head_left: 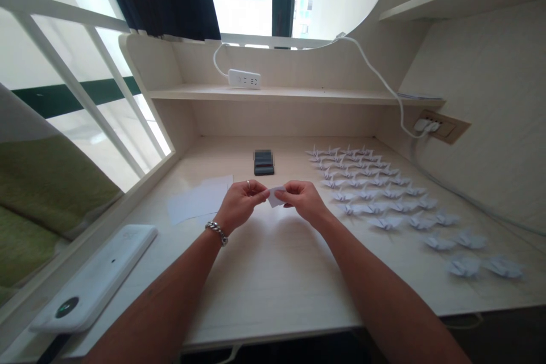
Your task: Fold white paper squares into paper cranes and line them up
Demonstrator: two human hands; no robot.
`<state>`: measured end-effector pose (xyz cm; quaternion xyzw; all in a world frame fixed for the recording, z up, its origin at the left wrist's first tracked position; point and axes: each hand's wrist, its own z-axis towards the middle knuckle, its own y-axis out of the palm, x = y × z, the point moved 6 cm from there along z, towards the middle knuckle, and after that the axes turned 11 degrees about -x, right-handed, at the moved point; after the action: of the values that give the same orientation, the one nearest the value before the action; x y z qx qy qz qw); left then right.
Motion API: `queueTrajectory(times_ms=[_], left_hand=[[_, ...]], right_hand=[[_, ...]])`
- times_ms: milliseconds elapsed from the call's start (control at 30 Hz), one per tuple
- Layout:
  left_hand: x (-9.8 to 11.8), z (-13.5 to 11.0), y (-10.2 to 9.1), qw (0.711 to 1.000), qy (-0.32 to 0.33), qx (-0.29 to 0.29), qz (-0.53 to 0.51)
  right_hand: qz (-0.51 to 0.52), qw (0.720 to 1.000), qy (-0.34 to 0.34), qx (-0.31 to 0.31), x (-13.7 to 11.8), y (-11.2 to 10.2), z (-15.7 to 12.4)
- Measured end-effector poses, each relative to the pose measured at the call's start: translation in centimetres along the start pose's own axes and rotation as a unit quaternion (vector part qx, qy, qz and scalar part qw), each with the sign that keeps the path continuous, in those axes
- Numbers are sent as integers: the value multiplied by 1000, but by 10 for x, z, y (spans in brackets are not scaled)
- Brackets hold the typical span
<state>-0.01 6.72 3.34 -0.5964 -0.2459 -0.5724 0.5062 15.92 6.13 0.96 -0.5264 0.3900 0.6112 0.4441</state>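
Both hands hold one small folded piece of white paper (275, 195) just above the pale desk (273, 273). My left hand (241, 203), with a ring and a metal bracelet, pinches the paper's left edge. My right hand (302, 199) pinches its right side, fingers closed on it. Loose white paper sheets (198, 200) lie flat on the desk to the left of my left hand. Several folded white paper cranes (375, 193) stand in rows to the right of my right hand.
A small dark device (264, 164) stands behind the hands. A long white device (94, 278) lies at the desk's left front. A white power strip (244, 78) sits on the shelf, its cable running to a wall socket (435, 125) at right.
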Motion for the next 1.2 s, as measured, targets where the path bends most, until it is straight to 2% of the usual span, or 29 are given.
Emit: queueTrajectory(times_ms=[100,200,267,300,400,467,700,1200], left_hand=[[0,1,-4,999,10,26,-18],[0,-1,-11,995,16,89,-34],[1,-2,-8,994,22,89,-59],[2,-2,-4,994,25,69,-77],[7,-4,9,991,40,30,-126],[10,-5,13,987,51,30,-147],[17,-8,8,984,67,69,-149],[17,-9,8,984,73,67,-145]], right_hand=[[-27,999,-35,24,-6,-6,0],[-49,991,-78,94,-13,-16,-2],[-44,988,-84,125,-13,-18,-3],[-39,987,-87,128,-13,-17,-4],[-16,987,-120,110,-15,-8,-5],[-7,986,-140,95,-16,-2,-6],[-5,985,-151,83,-17,5,-9],[-24,987,-136,81,-15,5,-8]])
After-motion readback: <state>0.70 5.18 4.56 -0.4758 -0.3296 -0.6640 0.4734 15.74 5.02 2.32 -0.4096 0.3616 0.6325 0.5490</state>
